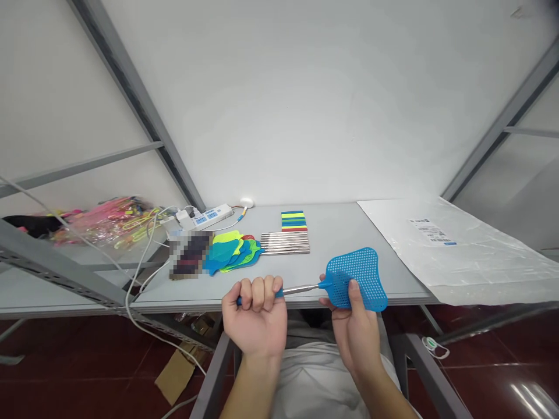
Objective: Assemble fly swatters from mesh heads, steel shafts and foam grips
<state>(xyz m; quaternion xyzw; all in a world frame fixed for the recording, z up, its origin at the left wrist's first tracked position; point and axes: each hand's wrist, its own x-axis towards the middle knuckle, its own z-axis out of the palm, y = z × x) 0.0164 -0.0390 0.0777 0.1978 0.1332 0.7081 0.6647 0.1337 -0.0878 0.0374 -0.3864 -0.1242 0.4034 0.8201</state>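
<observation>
Two bare forearms reach up from the seated person's lap, and at the near edge of the grey table [334,218] the hands hold a blue fly swatter [301,289] crosswise between them. From where I stand, the left hand [257,317] is a closed fist, fingers curled round the blue grip [279,293], with a short end of it poking out on the far left. The right hand [360,331] pinches the perforated head [358,273], thumb flat on the mesh and fingers tucked behind. So the swatter lies to the right of the fist and to the left of the right palm; neither hand is apart from it, the left being the nearer one to the grip, the right to the head. Its long axis runs side to side across the person's body, rising slightly rightward, with the silver shaft [297,290] bare between the hands. The broad head points right, its mesh tipped toward the person's eyes. Beyond, on the tabletop, a fanned stack of swatter heads [231,253] points left, the opposite way, their metal rods [286,243] reaching right, with a row of coloured sticks [293,221] just behind.
</observation>
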